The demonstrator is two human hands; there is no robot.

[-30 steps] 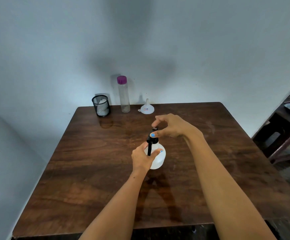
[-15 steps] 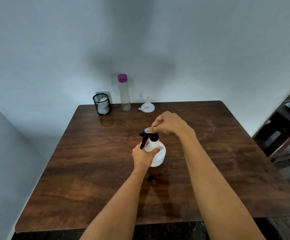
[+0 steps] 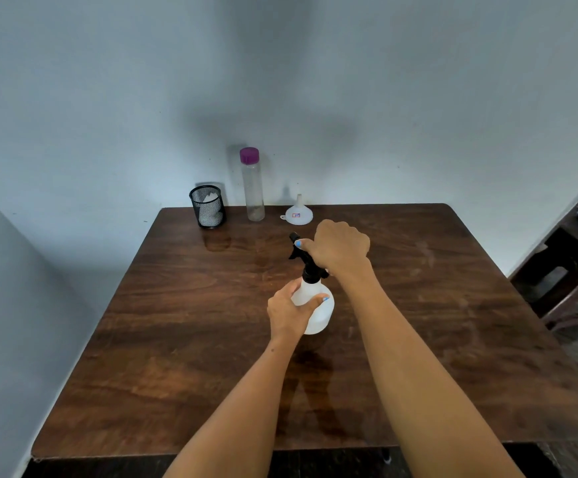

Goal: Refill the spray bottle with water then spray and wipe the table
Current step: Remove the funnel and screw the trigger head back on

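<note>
1. Spray bottle point(image 3: 317, 307) stands upright on the wooden table point(image 3: 177, 339), centre of frame, slightly right.
2. Left hand point(image 3: 289, 313) wraps the white body from the lower-left side; thumb and fingers curled round it, a firm hold.
3. Right hand point(image 3: 339, 248) is closed over the black trigger head point(image 3: 306, 260), fingers curled round it, nozzle poking out toward upper left. Judged: the head is being unscrewed for the refill. Whether the thread is loose yet cannot be told.
4. Supplies, upper centre along the far table edge: clear bottle with purple cap point(image 3: 253, 186), cap on; white funnel point(image 3: 298, 212) just right of it, resting mouth-down; black mesh cup point(image 3: 207, 206) to the left, holding something white, possibly the wiping cloth.
5. Risks from here:
   - Body is smooth and round; if the left hold slackens, the bottle may spin with the head instead of the thread opening.
   - Lifting the head at an angle could snag the dip tube and tip the bottle.
   - Squeezing the trigger while twisting could squirt any residue onto the table.
   - Pouring without the funnel would likely spill.
</note>
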